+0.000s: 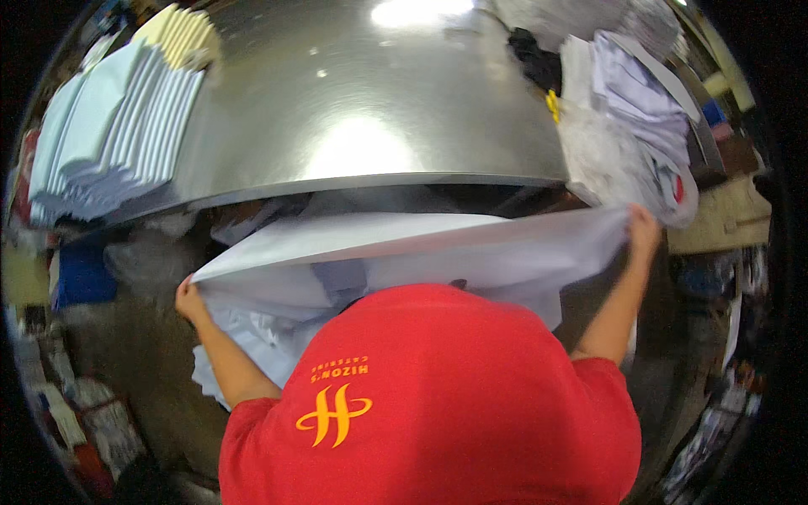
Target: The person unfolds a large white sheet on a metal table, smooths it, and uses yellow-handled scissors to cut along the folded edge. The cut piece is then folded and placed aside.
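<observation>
Your red shirt [438, 396] fills the view nearest the camera, just below the table [353, 126]. Your left hand [190, 301] pinches one end of a pale cloth [404, 248]; your right hand [644, 231] grips the other, so it hangs stretched flat along the table's near edge. A stack of folded cloths [109, 126] sits on the table's left end, a loose heap [631, 126] on its right.

Steel table [353, 109] w/ folded pale-blue stack [109, 135] far left, crumpled clothes heap [627, 126] right.
</observation>
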Motion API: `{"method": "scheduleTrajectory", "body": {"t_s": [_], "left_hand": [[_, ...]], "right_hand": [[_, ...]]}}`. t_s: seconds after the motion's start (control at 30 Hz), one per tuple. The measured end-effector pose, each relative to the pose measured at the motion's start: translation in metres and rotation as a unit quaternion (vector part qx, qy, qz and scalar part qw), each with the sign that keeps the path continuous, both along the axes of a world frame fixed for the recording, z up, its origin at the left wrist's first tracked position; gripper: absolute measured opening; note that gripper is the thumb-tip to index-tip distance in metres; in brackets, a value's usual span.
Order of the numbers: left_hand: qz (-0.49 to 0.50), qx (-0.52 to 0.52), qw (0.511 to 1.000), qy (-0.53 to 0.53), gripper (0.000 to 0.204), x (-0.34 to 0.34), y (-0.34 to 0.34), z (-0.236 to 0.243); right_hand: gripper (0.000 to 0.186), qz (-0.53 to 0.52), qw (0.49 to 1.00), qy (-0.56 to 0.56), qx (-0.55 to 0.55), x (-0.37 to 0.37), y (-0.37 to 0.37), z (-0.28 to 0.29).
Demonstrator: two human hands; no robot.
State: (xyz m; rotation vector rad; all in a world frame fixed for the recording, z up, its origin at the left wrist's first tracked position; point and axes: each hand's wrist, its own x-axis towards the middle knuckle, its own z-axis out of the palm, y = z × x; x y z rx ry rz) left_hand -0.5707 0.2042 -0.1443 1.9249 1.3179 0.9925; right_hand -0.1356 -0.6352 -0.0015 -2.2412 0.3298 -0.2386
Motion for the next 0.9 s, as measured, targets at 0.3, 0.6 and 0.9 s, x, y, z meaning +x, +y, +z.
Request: {"method": "scheduleTrajectory", "body": {"t_s": [0.3,0.6,0.9], "left_hand": [[0.28,-0.166,0.872,-0.367,0.019,-0.005,0.101,-0.022],[0.137,0.089,0.987,0.007,0.019,0.04,0.119,0.043],[0.084,0.083,0.99,0.081,0.02,0.094,0.114,0.037]], "right_hand": [[0.018,-0.049,0.99,-0.056,-0.121,0.025,0.097,-0.106],[0.018,-0.072,0.977,-0.054,-0.192,0.048,0.119,-0.123],[0.033,0.002,0.954,-0.004,-0.299,0.067,0.092,-0.133]]}}
